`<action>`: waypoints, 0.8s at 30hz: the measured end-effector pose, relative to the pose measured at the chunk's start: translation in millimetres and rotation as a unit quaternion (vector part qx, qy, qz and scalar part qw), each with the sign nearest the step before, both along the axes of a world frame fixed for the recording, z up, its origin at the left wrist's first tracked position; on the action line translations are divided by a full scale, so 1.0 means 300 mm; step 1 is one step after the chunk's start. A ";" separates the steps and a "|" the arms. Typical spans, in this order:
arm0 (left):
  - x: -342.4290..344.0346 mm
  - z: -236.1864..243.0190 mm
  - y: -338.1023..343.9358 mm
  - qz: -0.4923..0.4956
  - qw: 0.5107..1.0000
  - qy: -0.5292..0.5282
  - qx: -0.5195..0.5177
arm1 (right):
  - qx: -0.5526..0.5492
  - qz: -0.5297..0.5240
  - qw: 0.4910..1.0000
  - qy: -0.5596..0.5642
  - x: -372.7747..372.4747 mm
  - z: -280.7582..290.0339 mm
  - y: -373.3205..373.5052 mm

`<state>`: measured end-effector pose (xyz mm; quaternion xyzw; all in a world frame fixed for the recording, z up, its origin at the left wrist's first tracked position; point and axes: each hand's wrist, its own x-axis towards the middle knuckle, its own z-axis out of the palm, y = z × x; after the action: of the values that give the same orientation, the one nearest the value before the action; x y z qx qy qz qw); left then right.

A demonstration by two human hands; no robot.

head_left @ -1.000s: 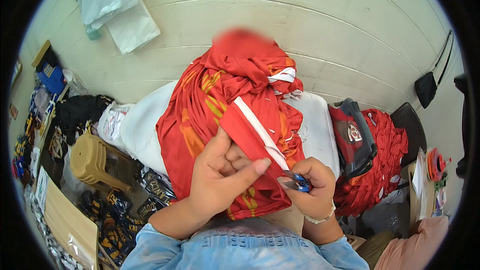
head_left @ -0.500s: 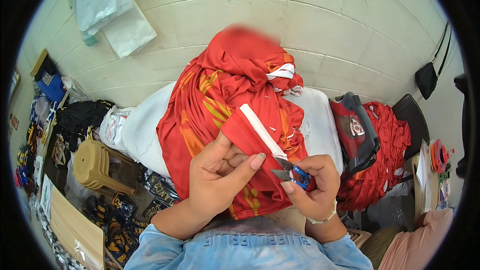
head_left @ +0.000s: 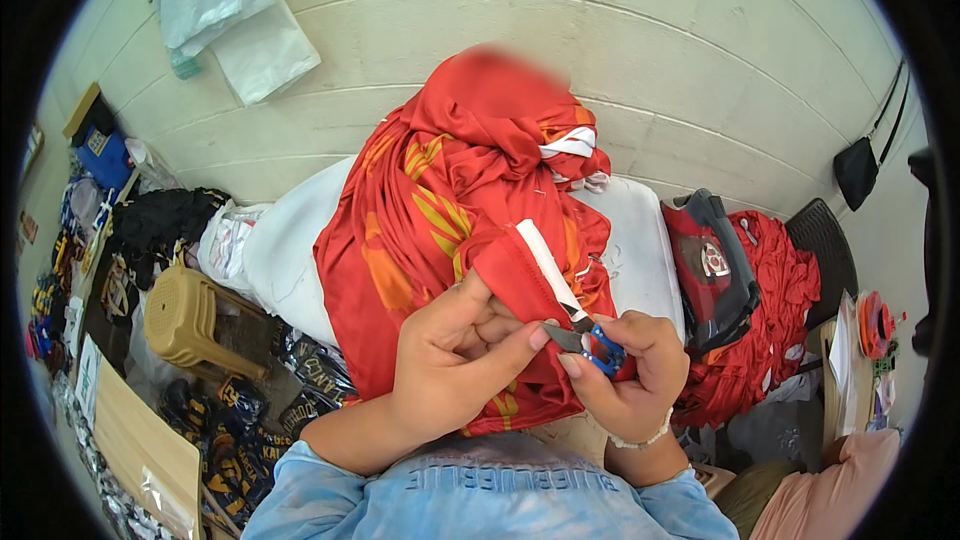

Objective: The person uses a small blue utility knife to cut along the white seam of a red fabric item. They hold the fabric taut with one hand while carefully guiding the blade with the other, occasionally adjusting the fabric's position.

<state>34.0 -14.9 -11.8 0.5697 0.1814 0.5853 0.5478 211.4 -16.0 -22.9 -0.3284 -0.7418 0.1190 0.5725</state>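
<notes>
Fabric, a red garment (head_left: 450,210) with orange and yellow print and a white-edged band, lies heaped over a white bundle (head_left: 285,250), its lower fold drawn toward the person. The left hand (head_left: 455,360) is closed, pinching that fold. The right hand (head_left: 625,370) is curled round small blue-handled snips (head_left: 590,345), blades touching the band.

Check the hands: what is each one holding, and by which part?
Left hand pinches the red garment by its edge near the white strip. Right hand grips small blue-handled snips by the handles, blades at that strip.
</notes>
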 end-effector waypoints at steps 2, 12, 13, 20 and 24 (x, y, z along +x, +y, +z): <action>0.007 0.001 -0.002 0.014 1.000 -0.001 -0.004 | 0.013 0.000 1.000 -0.002 -0.002 0.007 0.006; 0.009 -0.015 -0.006 0.031 1.000 0.003 -0.004 | 0.048 -0.035 0.997 -0.046 0.000 0.015 0.018; 0.007 -0.018 -0.007 0.030 1.000 0.006 -0.009 | 0.033 -0.031 0.998 -0.034 0.003 0.013 0.017; 0.018 0.033 0.008 -0.002 0.997 -0.025 -0.078 | -0.249 0.134 0.937 0.203 -0.017 0.003 -0.014; -0.007 0.109 0.056 0.002 0.996 -0.044 -0.077 | -0.176 0.071 0.977 0.100 0.009 0.059 0.020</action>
<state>31.8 1.9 20.8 0.4997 0.2025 0.5948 0.5962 213.9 -10.0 -5.2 -0.3574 -0.6697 0.3198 0.5670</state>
